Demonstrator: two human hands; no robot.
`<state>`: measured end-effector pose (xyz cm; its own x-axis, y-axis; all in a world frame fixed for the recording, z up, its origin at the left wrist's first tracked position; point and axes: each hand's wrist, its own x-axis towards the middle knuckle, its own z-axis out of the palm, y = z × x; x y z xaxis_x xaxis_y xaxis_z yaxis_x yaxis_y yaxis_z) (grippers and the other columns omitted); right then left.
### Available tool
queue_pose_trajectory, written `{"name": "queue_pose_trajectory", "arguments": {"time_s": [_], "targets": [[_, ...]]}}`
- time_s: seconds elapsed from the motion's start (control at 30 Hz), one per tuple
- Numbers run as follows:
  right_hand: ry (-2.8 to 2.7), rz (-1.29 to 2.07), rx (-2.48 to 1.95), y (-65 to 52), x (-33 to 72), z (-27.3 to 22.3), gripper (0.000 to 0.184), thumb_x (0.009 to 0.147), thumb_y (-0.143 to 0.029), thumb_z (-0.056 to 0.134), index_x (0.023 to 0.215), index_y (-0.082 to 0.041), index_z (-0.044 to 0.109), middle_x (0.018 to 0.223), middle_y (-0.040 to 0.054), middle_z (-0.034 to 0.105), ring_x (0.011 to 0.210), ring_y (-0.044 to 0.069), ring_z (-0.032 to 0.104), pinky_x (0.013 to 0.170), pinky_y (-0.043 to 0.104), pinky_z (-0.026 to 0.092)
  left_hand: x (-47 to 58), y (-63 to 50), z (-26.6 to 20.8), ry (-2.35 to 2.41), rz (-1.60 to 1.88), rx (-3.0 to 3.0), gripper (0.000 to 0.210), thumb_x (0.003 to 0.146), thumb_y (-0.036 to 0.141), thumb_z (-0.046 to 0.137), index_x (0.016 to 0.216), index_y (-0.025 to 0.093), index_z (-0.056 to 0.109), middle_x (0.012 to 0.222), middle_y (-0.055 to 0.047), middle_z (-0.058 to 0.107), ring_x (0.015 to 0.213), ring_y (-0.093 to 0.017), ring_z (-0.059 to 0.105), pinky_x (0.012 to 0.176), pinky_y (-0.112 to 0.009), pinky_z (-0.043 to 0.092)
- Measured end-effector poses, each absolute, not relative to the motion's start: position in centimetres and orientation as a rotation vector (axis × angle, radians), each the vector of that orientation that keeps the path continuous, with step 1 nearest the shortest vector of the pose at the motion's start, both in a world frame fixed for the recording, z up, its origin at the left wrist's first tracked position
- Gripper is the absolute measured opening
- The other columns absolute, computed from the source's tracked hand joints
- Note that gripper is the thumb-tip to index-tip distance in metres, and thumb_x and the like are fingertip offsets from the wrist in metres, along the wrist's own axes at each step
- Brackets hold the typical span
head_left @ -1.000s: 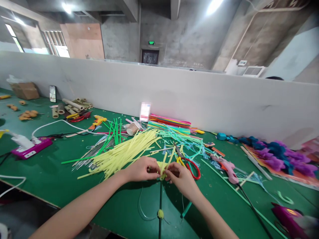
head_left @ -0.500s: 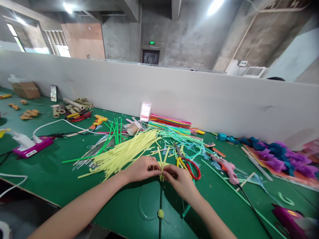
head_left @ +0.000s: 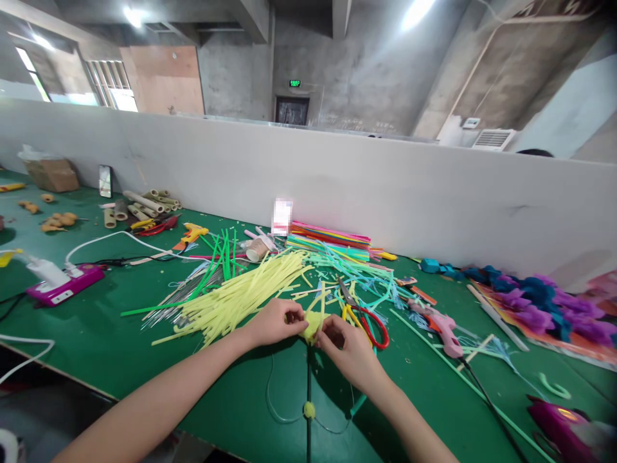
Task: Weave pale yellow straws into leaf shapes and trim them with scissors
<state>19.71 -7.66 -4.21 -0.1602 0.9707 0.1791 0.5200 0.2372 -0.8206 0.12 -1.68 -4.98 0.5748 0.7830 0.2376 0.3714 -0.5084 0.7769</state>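
Note:
At the middle of the table, my left hand (head_left: pixel 276 321) pinches the left side of a bent yellow pipe cleaner (head_left: pixel 314 326). Thumb and fingertips of my right hand (head_left: pixel 348 347) are closed on its right side. One end of it sticks up between the hands. Below it runs a thin dark green stem (head_left: pixel 309 379) towards me, with a small fuzzy yellow ball (head_left: pixel 309 409) on it. A clear thread (head_left: pixel 277 411) loops beside the stem. Red-and-yellow scissors (head_left: pixel 369 325) lie just beyond my right hand.
A pile of yellow pipe cleaners (head_left: pixel 250 289) lies beyond my left hand, with green ones (head_left: pixel 226 257) behind. A pink glue gun (head_left: pixel 446 331) is on the right, a yellow glue gun (head_left: pixel 193 233) at the back left. A purple power strip (head_left: pixel 67 286) sits far left. A partition (head_left: pixel 216 161) bounds the table.
The yellow pipe cleaner stood up as crossed strands and is now bent into a wider, flatter shape between my fingers. My hands have moved slightly apart.

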Motion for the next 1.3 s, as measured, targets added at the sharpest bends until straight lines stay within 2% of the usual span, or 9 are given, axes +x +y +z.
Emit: {"name": "queue_pose_trajectory", "arguments": {"time_s": [0.2, 0.5, 0.67, 0.83, 1.0, 1.1, 1.3], "targets": [[-1.832, 0.781, -1.355, -7.8, 19.7, -3.9, 0.016, 0.082, -0.035, 0.056, 0.086, -0.022, 0.064, 0.072, 0.0029, 0.068, 0.066, 0.020, 0.063, 0.061, 0.029, 0.049, 0.2, -1.4, -5.2, 0.943, 0.714, 1.923, 0.031, 0.083, 0.042, 0.055, 0.073, 0.014, 0.062, 0.059, 0.001, 0.059, 0.052, -0.010, 0.053, 0.054, -0.020, 0.038], [-1.896, 0.820, -1.322, -7.4, 19.9, -4.3, 0.016, 0.087, -0.034, 0.054, 0.085, -0.022, 0.064, 0.076, 0.0018, 0.069, 0.068, 0.017, 0.063, 0.064, 0.027, 0.047, 0.3, -2.1, -4.5, 0.821, 0.663, 1.949, 0.027, 0.081, 0.039, 0.061, 0.088, 0.014, 0.069, 0.071, -0.002, 0.067, 0.062, -0.011, 0.056, 0.059, -0.020, 0.042], [-1.898, 0.764, -1.372, -7.3, 20.1, -4.3, 0.018, 0.086, -0.034, 0.055, 0.081, -0.021, 0.066, 0.073, 0.0014, 0.068, 0.065, 0.017, 0.061, 0.061, 0.026, 0.045, 0.0, -2.5, -4.2, 0.805, 0.654, 1.999, 0.029, 0.085, 0.036, 0.055, 0.096, 0.014, 0.070, 0.078, -0.004, 0.070, 0.062, -0.011, 0.057, 0.059, -0.020, 0.042], [-1.850, 0.709, -1.388, -7.3, 20.0, -4.4, 0.015, 0.084, -0.034, 0.058, 0.077, -0.021, 0.059, 0.067, 0.0000, 0.063, 0.060, 0.015, 0.058, 0.056, 0.025, 0.043, 0.1, -3.0, -3.3, 0.754, 0.682, 2.040, 0.034, 0.084, 0.042, 0.056, 0.090, 0.013, 0.072, 0.077, -0.004, 0.071, 0.065, -0.013, 0.059, 0.059, -0.019, 0.042], [-1.808, 0.739, -1.330, -7.3, 19.6, -5.0, 0.012, 0.083, -0.034, 0.060, 0.085, -0.022, 0.057, 0.069, -0.0004, 0.062, 0.061, 0.015, 0.058, 0.057, 0.024, 0.044, 0.5, -3.3, -3.3, 0.813, 0.733, 2.105, 0.041, 0.081, 0.050, 0.059, 0.076, 0.012, 0.072, 0.064, -0.003, 0.066, 0.055, -0.011, 0.053, 0.052, -0.019, 0.038], [-1.781, 0.838, -1.298, -7.3, 19.3, -5.1, 0.015, 0.083, -0.036, 0.061, 0.087, -0.022, 0.059, 0.073, 0.0008, 0.064, 0.064, 0.016, 0.060, 0.059, 0.025, 0.047, 0.7, -3.2, -3.9, 0.796, 0.826, 2.175, 0.045, 0.092, 0.042, 0.044, 0.068, 0.013, 0.070, 0.065, -0.003, 0.068, 0.061, -0.012, 0.058, 0.061, -0.020, 0.040], [-1.497, 1.193, -1.139, -7.5, 18.9, -4.8, 0.038, 0.084, -0.043, 0.060, 0.116, -0.024, 0.054, 0.092, 0.0026, 0.060, 0.071, 0.015, 0.062, 0.064, 0.028, 0.052, 0.9, -3.3, -3.7, 0.816, 0.905, 2.310, 0.038, 0.093, 0.033, 0.043, 0.071, 0.016, 0.068, 0.073, -0.004, 0.070, 0.071, -0.014, 0.063, 0.070, -0.022, 0.041]]}}
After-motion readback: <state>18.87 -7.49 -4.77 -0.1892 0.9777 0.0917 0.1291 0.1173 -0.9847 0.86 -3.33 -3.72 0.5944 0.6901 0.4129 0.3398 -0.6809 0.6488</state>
